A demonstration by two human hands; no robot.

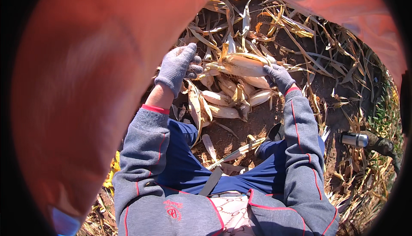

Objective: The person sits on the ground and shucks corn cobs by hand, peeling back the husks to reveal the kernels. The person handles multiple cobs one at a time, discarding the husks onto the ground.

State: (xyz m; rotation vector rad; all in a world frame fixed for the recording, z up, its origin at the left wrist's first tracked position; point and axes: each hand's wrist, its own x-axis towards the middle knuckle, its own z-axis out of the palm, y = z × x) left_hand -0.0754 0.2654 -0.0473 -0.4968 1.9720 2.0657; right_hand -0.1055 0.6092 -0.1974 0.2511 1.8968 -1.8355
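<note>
A smooth orange-red sheet (81, 86) crowds the left side and top of the frame, close to the camera, as a person in a grey jacket with red piping (189, 216) works over bare ground in full sun. Under the open jacket shows a pale shirt with dark printed lettering (229, 212); a dark flat strap (211, 181) lies across the lap of the navy-blue trousers (266, 176), and the legs are spread wide. Between them rest a long, pale dry stalk (240, 152) and, just beside it, a narrow pinkish-white piece (209, 147).

Beyond the knees, the right hand (280, 78), in a grey knitted glove, grips the right end of a long ear of maize in a pale, papery husk (244, 65), held crosswise above the heap. The left hand (177, 68), gloved alike, is near its other end, fingers half curled; whether they pinch any husk cannot be told. Directly below lie cream-coloured ears of maize (224, 111), piled on brown soil (257, 122).

To the right lies a silver cylindrical bottle (355, 140). Farther out, straw-coloured dry leaves and stalks (298, 28) litter the ground, with green weeds (383, 112) at the right edge.
</note>
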